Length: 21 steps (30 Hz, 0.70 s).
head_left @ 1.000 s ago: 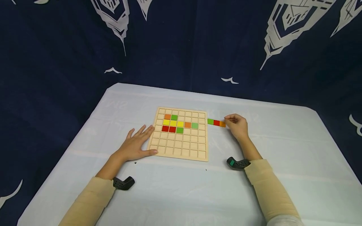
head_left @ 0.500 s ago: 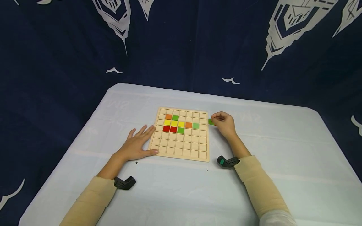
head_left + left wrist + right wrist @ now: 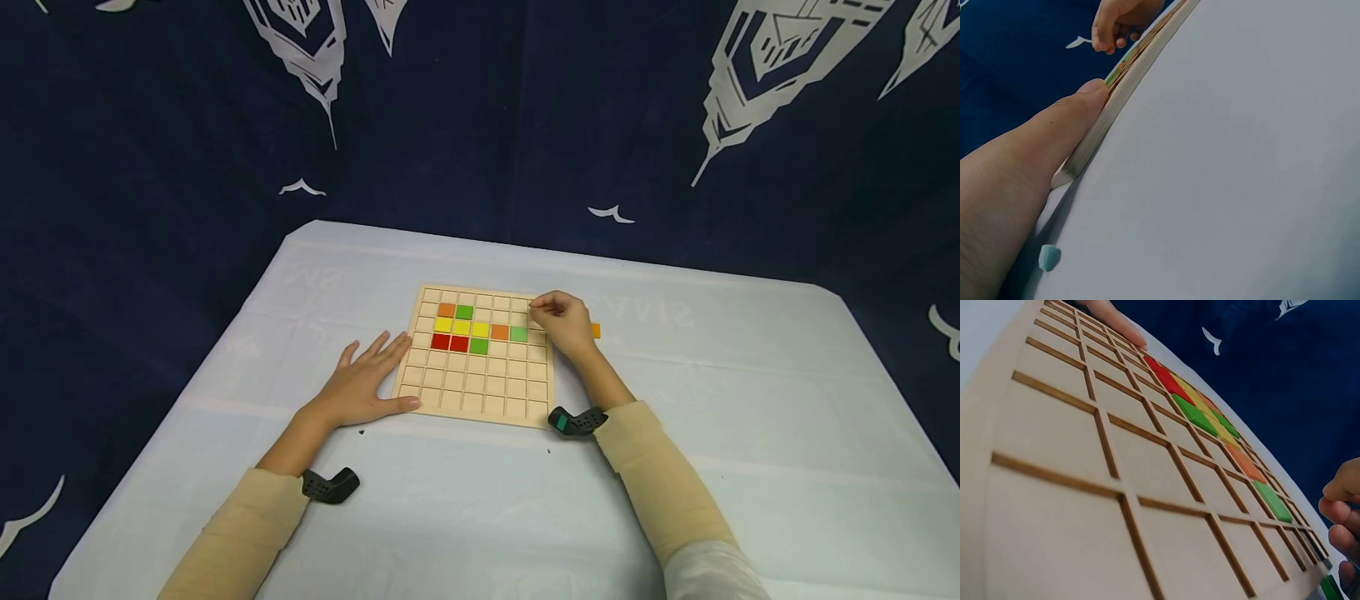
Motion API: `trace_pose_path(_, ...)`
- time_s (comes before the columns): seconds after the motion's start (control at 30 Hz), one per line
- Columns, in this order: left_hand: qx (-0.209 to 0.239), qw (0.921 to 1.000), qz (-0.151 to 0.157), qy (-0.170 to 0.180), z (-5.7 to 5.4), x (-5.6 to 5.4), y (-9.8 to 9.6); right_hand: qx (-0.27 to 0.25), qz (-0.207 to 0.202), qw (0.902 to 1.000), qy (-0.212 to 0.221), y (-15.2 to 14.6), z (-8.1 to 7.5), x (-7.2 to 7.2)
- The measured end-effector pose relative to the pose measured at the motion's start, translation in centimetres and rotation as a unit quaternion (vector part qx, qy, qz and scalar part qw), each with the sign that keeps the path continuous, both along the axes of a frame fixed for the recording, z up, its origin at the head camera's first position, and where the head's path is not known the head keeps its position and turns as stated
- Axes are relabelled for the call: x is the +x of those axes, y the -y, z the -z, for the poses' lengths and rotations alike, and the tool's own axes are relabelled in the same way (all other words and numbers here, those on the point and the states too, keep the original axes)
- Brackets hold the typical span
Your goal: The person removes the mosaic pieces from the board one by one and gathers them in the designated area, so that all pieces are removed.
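A square wooden grid board (image 3: 480,375) lies on the table with several coloured tiles in its cells: orange, yellow, red and green. My left hand (image 3: 360,387) rests spread at its left side, thumb (image 3: 1088,100) over the front corner. My right hand (image 3: 566,321) is over the board's right edge, fingertips close to the light green tile (image 3: 518,333). Its fingers (image 3: 1341,509) are loosely curled in the right wrist view, with no tile showing between them. To the right of the hand an orange tile (image 3: 596,331) peeks out. A green tile (image 3: 1330,587) shows below it, past the board's edge.
A white cloth (image 3: 450,508) covers the table, with a dark blue patterned curtain (image 3: 480,125) behind it. Tiny dark specks (image 3: 362,432) lie in front of the board. Both wrists carry black camera mounts (image 3: 330,486).
My right hand has moved left from the row of green, red and orange tiles beside the board to over the board's right edge. My left hand stays in place.
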<state>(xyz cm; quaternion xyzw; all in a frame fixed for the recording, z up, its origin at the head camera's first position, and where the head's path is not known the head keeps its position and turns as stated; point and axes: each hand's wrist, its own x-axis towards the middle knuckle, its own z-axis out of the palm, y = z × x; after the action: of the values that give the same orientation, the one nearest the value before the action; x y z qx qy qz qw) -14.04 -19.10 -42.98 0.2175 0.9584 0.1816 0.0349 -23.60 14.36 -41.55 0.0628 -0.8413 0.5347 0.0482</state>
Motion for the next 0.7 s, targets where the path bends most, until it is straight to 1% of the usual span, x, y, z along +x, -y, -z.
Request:
trace_pose_path(0.3, 0.005, 1.0, 0.001, -0.008, 0.2, -0.1, 0.1, -0.002, -0.038, 0.9993, 0.001, 2.3, 0.0, -0.4)
trace_pose_path(0.6, 0.004, 1.0, -0.001, -0.001, 0.0, 0.0, -0.1, 0.005, -0.055, 0.9984, -0.001, 3.9, 0.0, -0.7)
trace_pose_path(0.7, 0.003, 1.0, -0.001, -0.001, 0.0, 0.1, 0.0, 0.016, -0.058, 0.9982, -0.004, 4.4, -0.1, -0.8)
